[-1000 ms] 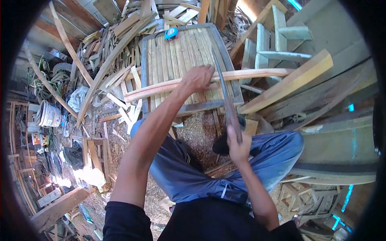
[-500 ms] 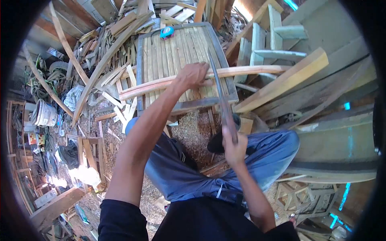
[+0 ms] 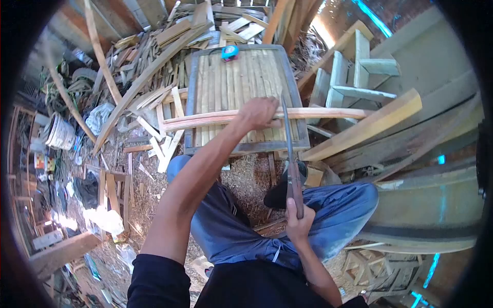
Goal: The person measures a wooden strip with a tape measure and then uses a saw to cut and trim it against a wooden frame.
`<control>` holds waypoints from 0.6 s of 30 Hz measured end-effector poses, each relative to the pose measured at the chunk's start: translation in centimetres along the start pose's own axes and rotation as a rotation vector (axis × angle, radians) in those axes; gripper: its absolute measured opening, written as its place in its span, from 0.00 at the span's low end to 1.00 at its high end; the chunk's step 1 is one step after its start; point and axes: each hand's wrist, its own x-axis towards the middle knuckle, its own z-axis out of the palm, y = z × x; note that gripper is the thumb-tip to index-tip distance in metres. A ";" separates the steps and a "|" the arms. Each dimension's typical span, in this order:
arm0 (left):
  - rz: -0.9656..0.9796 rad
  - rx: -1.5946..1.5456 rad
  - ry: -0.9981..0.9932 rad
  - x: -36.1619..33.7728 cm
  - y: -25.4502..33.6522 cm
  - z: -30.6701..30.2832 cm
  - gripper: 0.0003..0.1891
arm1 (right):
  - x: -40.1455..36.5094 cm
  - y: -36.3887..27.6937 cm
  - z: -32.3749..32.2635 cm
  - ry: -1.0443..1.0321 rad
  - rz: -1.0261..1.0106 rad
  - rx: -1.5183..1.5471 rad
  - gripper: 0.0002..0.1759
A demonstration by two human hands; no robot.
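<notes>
My left hand (image 3: 258, 113) is wrapped over a long, slightly curved strip of wood (image 3: 328, 112), pressing it across a low slatted table (image 3: 246, 150). In my right hand (image 3: 299, 219) is the wooden handle of a handsaw (image 3: 289, 138). I see the saw nearly edge-on, its narrow blade pointing away from me and crossing the strip just right of my left hand. Whether the teeth have cut into the wood cannot be made out. The strip's right end lies by a thick wooden beam (image 3: 370, 126).
A blue tape measure (image 3: 229, 53) sits at the table's far edge. Scrap wood (image 3: 169, 38) is heaped behind and to the left, near a long curved plank (image 3: 146, 74). A pale wooden frame (image 3: 359, 66) stands at right. Wood shavings (image 3: 246, 177) cover the floor.
My right hand has drawn the saw back toward my body, and the blade looks straighter in view. The left hand stays on the strip. The whole view has shifted slightly.
</notes>
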 end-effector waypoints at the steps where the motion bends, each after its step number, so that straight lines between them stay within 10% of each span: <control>1: 0.032 0.012 0.019 -0.1 0.4 0.1 0.27 | -0.6 0.0 -0.3 0.025 0.068 0.037 0.22; 18: 0.031 -0.005 -0.012 -0.6 1.3 0.1 0.28 | 7.0 -0.2 -1.4 -0.052 0.144 0.196 0.27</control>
